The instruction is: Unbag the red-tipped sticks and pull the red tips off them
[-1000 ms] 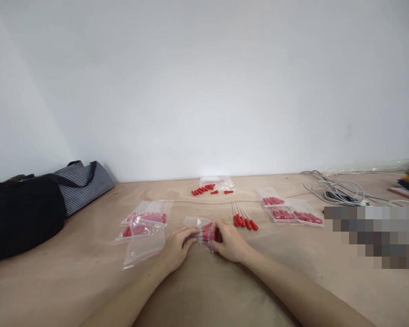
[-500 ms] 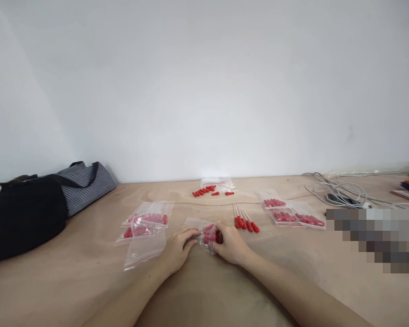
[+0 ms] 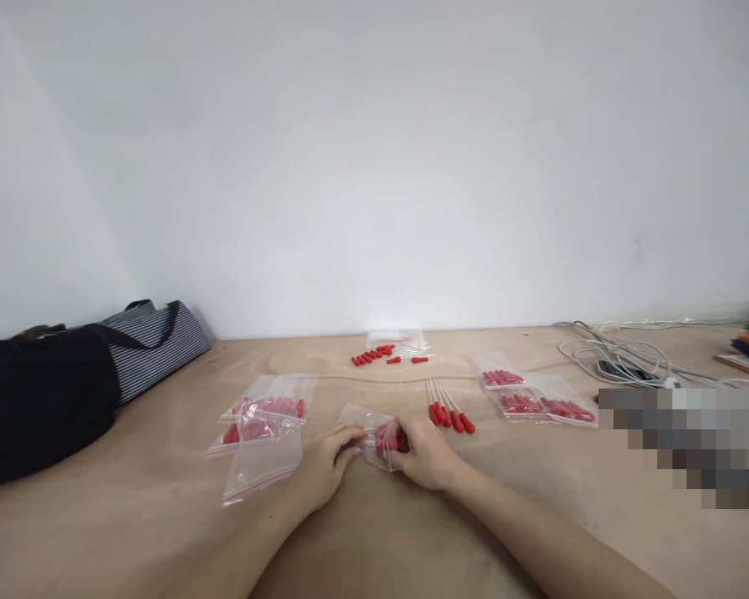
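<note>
- Between both hands, low over the tabletop (image 3: 362, 541), is a clear bag (image 3: 355, 414) with red-bulbed droppers (image 3: 387, 443) in it; whether its mouth is sealed, I cannot tell.
- The left hand (image 3: 323, 459) pinches the bag's stem end.
- The right hand (image 3: 428, 453) grasps the bulb end, fingers curled round it.
- Just beyond the right hand, assembled droppers (image 3: 456, 422) lie fanned out, unbagged.
- Bagging looks well along: filled bags rest at left (image 3: 275, 405) and right (image 3: 518, 405).
- Near the left hand lies a flat bag (image 3: 259, 467).
- Farthest back, loose red bulbs (image 3: 367, 358) remain unfitted.
</note>
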